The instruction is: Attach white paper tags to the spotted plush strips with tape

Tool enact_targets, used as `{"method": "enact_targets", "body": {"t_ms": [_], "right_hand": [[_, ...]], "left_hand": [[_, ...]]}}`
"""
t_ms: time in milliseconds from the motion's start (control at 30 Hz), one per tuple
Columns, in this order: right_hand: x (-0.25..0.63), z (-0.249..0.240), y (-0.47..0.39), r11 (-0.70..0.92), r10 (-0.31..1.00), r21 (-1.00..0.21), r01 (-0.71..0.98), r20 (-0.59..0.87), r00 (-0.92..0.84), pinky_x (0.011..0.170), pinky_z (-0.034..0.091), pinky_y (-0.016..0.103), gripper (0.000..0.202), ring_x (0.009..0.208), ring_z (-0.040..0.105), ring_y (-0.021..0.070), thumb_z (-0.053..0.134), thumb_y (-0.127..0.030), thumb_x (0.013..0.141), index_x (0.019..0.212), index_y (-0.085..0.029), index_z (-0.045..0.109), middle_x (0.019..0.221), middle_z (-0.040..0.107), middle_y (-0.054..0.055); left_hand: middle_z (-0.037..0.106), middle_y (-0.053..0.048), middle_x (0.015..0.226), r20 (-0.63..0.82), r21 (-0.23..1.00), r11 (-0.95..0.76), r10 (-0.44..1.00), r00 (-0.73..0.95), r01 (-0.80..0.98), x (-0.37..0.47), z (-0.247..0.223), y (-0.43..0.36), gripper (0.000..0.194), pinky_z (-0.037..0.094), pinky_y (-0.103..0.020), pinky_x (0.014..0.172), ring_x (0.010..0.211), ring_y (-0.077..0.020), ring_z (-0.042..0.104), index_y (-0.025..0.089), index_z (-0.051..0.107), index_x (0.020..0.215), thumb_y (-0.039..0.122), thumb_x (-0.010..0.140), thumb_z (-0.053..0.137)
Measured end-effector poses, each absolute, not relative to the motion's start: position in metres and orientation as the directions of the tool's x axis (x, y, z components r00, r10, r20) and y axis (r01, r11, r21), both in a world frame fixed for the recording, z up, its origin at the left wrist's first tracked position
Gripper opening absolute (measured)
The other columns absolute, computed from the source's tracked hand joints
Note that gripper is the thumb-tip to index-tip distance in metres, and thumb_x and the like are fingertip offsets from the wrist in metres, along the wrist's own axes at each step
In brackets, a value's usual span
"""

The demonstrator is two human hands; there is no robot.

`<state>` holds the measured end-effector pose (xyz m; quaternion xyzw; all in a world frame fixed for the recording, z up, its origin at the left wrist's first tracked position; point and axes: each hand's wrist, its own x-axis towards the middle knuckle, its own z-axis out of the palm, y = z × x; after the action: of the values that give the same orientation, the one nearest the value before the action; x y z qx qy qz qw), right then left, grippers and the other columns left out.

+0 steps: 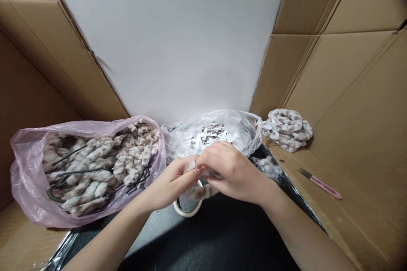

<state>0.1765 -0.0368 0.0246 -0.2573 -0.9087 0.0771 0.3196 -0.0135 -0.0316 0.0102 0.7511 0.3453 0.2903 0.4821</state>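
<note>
Both hands meet over the dark work surface. My left hand is closed, pinching one part of a fluffy white-and-brown fur strip. Close against it, my right hand is also closed on the strip, with its fingertips touching the left ones. A length of the strip hangs below the fingers, over a white ring that looks like a tape roll. The exact spot between the fingertips is hidden.
To the left, a pink plastic bag holds fur strips with dark cords. Behind the hands lies a clear bag of small white tags. A fur bundle and pink-handled thread snips lie right. Cardboard walls flank the surface.
</note>
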Motion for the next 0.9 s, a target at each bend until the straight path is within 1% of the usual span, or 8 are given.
{"method": "enact_targets", "body": {"t_ms": [133,233,300,400,600,700,800,900], "right_hand": [[0.183,0.030,-0.038,0.763,0.641,-0.478,0.435,0.468,-0.608,0.079,0.044,0.030,0.044,0.091,0.054,0.0171,0.060,-0.008,0.076,0.116,-0.021,0.046,0.111,0.054,0.006],[0.187,0.030,-0.036,0.664,0.739,-0.554,0.503,0.385,-0.552,0.073,0.043,0.028,0.030,0.082,0.055,0.0154,0.057,-0.012,0.081,0.108,-0.021,0.050,0.097,0.059,0.003],[0.189,0.030,-0.033,0.653,0.743,-0.542,0.528,0.325,-0.585,0.068,0.040,0.026,0.016,0.073,0.053,0.0135,0.051,-0.008,0.083,0.094,-0.020,0.052,0.083,0.059,-0.001],[0.190,0.030,-0.030,0.697,0.703,-0.472,0.540,0.305,-0.642,0.066,0.037,0.025,0.015,0.069,0.051,0.0127,0.046,-0.005,0.085,0.081,-0.019,0.051,0.075,0.057,-0.001],[0.185,0.031,-0.034,0.727,0.685,-0.346,0.593,0.310,-0.659,0.068,0.036,0.028,0.009,0.069,0.052,0.0145,0.048,-0.021,0.095,0.088,-0.019,0.053,0.076,0.059,0.000],[0.182,0.030,-0.035,0.744,0.669,-0.306,0.595,0.331,-0.666,0.070,0.035,0.028,0.017,0.066,0.049,0.0135,0.044,-0.021,0.096,0.082,-0.019,0.052,0.075,0.059,0.000],[0.181,0.028,-0.033,0.753,0.657,-0.358,0.552,0.354,-0.666,0.067,0.035,0.027,0.021,0.065,0.048,0.0126,0.044,-0.020,0.096,0.076,-0.018,0.051,0.071,0.056,-0.001],[0.181,0.026,-0.030,0.727,0.665,-0.491,0.481,0.329,-0.670,0.062,0.034,0.025,0.025,0.062,0.046,0.0114,0.045,-0.020,0.094,0.070,-0.018,0.049,0.067,0.052,-0.002]], "left_hand": [[0.041,0.004,0.061,0.133,0.908,-0.323,0.827,0.547,0.267,-0.015,0.011,-0.030,0.031,0.033,-0.020,0.049,0.055,-0.0086,0.035,0.017,0.049,0.071,0.040,0.092,0.048],[0.039,0.005,0.062,0.117,0.918,-0.299,0.831,0.544,0.259,-0.014,0.012,-0.030,0.031,0.031,-0.020,0.050,0.055,-0.0082,0.034,0.017,0.047,0.070,0.040,0.091,0.050],[0.038,0.005,0.062,0.095,0.925,-0.276,0.833,0.544,0.260,-0.014,0.012,-0.030,0.031,0.030,-0.020,0.051,0.056,-0.0083,0.033,0.017,0.048,0.070,0.040,0.090,0.051],[0.036,0.005,0.061,0.076,0.928,-0.259,0.836,0.544,0.268,-0.018,0.012,-0.028,0.033,0.029,-0.021,0.052,0.056,-0.0085,0.032,0.016,0.046,0.067,0.041,0.089,0.051],[0.039,0.005,0.058,-0.002,0.953,-0.186,0.786,0.618,0.239,-0.023,0.009,-0.022,0.036,0.031,-0.021,0.052,0.053,-0.0086,0.034,0.017,0.046,0.065,0.043,0.090,0.049],[0.044,0.003,0.057,-0.014,0.963,-0.165,0.756,0.655,0.212,-0.022,0.008,-0.021,0.040,0.038,-0.023,0.055,0.053,-0.0096,0.039,0.017,0.045,0.060,0.042,0.091,0.045],[0.052,0.001,0.065,-0.032,0.965,-0.148,0.749,0.662,0.215,-0.022,0.009,-0.021,0.036,0.044,-0.025,0.061,0.060,-0.0118,0.048,0.017,0.052,0.066,0.042,0.091,0.046],[0.057,-0.002,0.074,-0.020,0.948,-0.205,0.725,0.689,0.244,-0.023,0.012,-0.022,0.031,0.047,-0.028,0.068,0.070,-0.0151,0.054,0.016,0.055,0.074,0.042,0.090,0.047]]}}
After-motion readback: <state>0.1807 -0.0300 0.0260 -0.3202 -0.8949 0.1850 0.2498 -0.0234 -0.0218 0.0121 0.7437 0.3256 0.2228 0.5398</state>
